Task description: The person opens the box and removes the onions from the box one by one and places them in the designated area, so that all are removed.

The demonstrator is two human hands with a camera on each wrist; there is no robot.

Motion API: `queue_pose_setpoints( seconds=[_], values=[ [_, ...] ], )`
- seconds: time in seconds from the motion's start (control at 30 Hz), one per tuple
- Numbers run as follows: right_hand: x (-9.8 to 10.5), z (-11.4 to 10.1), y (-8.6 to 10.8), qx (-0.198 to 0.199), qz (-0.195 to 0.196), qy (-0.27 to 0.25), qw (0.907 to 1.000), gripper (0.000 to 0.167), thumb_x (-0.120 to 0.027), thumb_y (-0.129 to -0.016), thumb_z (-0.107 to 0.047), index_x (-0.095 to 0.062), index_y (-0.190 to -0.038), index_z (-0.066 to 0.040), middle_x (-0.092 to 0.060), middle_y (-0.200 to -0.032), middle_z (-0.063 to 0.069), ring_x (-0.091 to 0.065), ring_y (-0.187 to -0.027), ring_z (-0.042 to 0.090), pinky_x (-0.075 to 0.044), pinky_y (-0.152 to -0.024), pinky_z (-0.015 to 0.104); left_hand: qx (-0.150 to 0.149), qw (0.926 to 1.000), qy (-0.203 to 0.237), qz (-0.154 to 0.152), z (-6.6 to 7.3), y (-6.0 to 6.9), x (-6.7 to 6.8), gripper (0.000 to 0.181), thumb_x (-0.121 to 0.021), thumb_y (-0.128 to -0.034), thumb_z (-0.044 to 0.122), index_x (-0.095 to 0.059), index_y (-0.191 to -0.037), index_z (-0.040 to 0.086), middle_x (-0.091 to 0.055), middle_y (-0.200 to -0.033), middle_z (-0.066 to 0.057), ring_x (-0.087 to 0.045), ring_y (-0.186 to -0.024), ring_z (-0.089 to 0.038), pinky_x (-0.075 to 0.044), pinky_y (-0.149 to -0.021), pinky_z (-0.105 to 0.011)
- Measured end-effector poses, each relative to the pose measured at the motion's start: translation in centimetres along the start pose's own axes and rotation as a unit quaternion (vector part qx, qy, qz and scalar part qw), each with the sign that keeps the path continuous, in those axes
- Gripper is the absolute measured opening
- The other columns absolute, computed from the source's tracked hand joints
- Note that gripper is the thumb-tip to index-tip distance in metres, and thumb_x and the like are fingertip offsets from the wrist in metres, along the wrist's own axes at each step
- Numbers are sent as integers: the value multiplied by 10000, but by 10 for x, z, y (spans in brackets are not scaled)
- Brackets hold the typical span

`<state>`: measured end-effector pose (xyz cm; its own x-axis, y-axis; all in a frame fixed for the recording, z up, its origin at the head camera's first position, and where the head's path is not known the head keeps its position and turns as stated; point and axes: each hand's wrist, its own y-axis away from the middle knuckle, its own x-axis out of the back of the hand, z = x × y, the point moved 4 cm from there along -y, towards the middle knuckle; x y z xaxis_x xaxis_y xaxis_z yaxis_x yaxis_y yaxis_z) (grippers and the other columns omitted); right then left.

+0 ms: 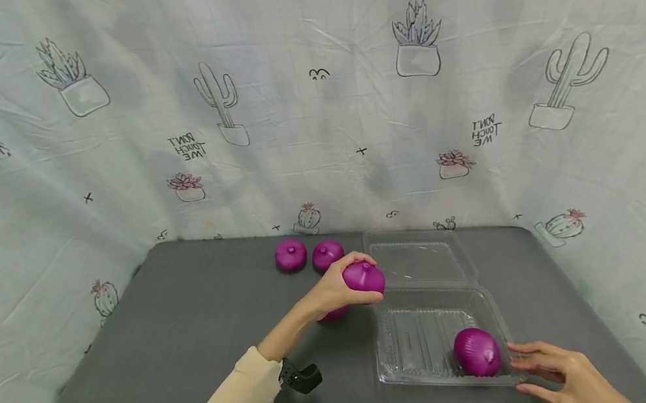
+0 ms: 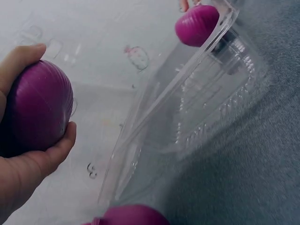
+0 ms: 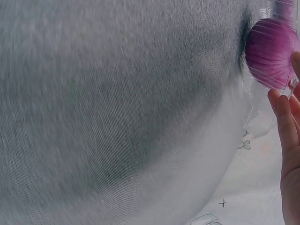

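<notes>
My left hand [image 1: 334, 287] grips a purple onion [image 1: 364, 277], thumb on one side and fingers on the other, raised near the left side of a clear plastic clamshell container [image 1: 425, 382]. In the left wrist view the same onion [image 2: 43, 105] is held well apart from the container wall. Another onion [image 1: 477, 352] sits in the container's right front corner. My right hand [image 1: 568, 373] touches the container's right edge with fairly straight fingertips. The right wrist view shows those fingers [image 3: 285, 122] beside the onion [image 3: 269, 54], seen through clear plastic.
Two onions, one at the back [image 1: 290, 255] and its neighbour [image 1: 327, 254], stand on the grey table [image 1: 211, 318]. A further onion [image 1: 335, 314] is partly hidden under my left forearm. The container's lid [image 1: 418, 262] lies folded back. A patterned curtain [image 1: 314, 117] surrounds the table.
</notes>
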<state>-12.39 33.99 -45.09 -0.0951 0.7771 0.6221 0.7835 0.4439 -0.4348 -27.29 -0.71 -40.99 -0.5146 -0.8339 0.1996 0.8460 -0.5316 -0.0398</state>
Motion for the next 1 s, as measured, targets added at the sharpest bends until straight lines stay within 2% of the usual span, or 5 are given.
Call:
queue_pose_setpoints(
  seconds=[0.27,0.53,0.67,0.87,1.0],
  values=[
    [9,2,-18,1050,-389,660,9915,441,-876,-550,27,-734,-943,-112,-633,-1088,23,-627,-965,35,-483,-725,75,260,9967,287,714,-10,22,32,577,-818,-746,155,-503,-1229,130,-472,-1305,-104,-521,-1104,-287,-516,-848,-416],
    [13,0,-32,1398,-878,1084,9803,441,-920,-526,-109,-724,-917,-161,-624,-1066,53,-632,-926,141,-422,-814,41,12,9959,532,730,-22,39,49,480,-765,-796,132,-495,-1191,98,-559,-1262,-74,-522,-1096,-260,-523,-835,-388],
    [19,0,-38,1232,-1253,1101,9783,464,-910,-577,-170,-708,-990,-106,-574,-1191,36,-626,-959,98,-475,-750,88,-114,9957,631,666,-26,42,54,476,-756,-804,121,-487,-1195,82,-552,-1263,-78,-538,-1080,-243,-526,-829,-367],
    [31,10,-53,361,-1979,650,9774,536,-862,-670,-268,-675,-1126,-57,-485,-1380,-15,-599,-1051,39,-576,-659,323,-44,9943,755,756,-31,45,62,479,-741,-813,113,-482,-1212,60,-548,-1259,-89,-545,-1053,-228,-521,-813,-350],
    [35,13,-55,251,-2262,418,9729,547,-849,-681,-289,-667,-1128,-32,-477,-1409,-4,-566,-1102,36,-576,-683,320,-28,9928,911,779,-32,47,64,492,-725,-822,98,-462,-1232,32,-533,-1272,-109,-540,-1062,-229,-517,-822,-351]
  ],
)
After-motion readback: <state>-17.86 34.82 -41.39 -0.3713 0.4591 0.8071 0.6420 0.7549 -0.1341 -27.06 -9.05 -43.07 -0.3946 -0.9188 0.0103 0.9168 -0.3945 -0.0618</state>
